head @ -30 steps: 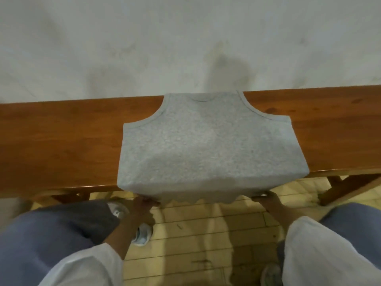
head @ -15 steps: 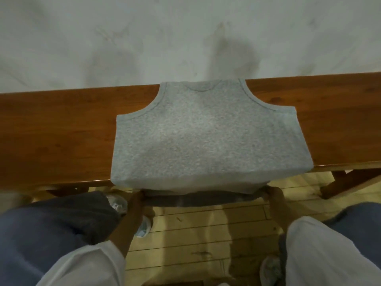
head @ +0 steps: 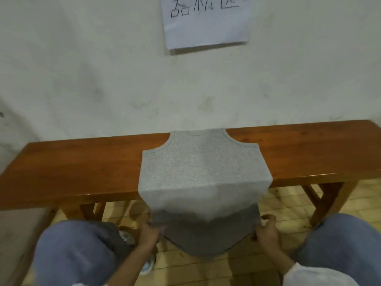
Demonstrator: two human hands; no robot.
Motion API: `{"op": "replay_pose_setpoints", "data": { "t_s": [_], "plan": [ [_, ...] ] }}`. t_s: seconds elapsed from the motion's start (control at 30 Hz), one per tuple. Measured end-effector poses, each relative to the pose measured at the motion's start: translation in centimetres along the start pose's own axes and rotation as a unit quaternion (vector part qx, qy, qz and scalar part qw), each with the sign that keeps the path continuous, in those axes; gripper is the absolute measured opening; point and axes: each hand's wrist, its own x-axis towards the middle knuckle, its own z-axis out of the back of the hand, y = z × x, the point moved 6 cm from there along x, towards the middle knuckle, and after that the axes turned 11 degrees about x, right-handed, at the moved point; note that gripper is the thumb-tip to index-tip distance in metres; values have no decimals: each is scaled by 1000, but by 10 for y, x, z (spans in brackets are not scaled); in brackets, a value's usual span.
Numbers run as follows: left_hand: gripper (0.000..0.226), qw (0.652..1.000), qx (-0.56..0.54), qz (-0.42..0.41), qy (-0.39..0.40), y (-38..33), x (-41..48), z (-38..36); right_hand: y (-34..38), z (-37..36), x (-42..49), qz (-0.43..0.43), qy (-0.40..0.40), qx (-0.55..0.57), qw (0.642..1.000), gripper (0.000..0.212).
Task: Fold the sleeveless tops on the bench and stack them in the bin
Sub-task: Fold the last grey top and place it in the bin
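Top [head: 203, 168] lay on the bench [head: 82, 162] mid-length, neckline at the far edge, its lower part drawn off the near edge. The left hand [head: 147, 234] pinched its left hem corner and the right hand [head: 267, 232] its right, both below that edge. It was speckled grey and smooth, with bound armholes and a curved hem.
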Motion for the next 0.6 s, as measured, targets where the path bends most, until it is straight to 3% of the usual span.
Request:
{"op": "replay_pose_setpoints", "data": {
  "t_s": [0.13, 0.2, 0.33, 0.4, 0.47, 0.53, 0.6],
  "plan": [
    [12, 992, -91, -76, 44, -50, -30, 17, 56, -6, -24, 73, 85, 82, 990, 9],
    [6, 985, -136, -95, 56, -72, -45, 35, 84, -3, -24, 36, 115, 179, 976, 19],
    [30, 952, -267, -146, 37, -105, -57, 91, 140, 13, -31, -40, 199, 375, 905, 42],
    [39, 952, -265, -149, 24, -115, -58, 113, 157, 27, -30, 5, 175, 319, 931, 37],
    [29, 958, -225, -176, -7, -123, -60, 127, 166, 42, -27, 72, 99, 219, 968, 27],
    [8, 958, -170, -225, -55, -128, -63, 134, 171, 53, -31, 128, 39, 195, 972, 16],
    [16, 952, -126, -258, -108, -129, -65, 136, 175, 60, -40, 200, -5, 167, 965, 14]
  ]
}}
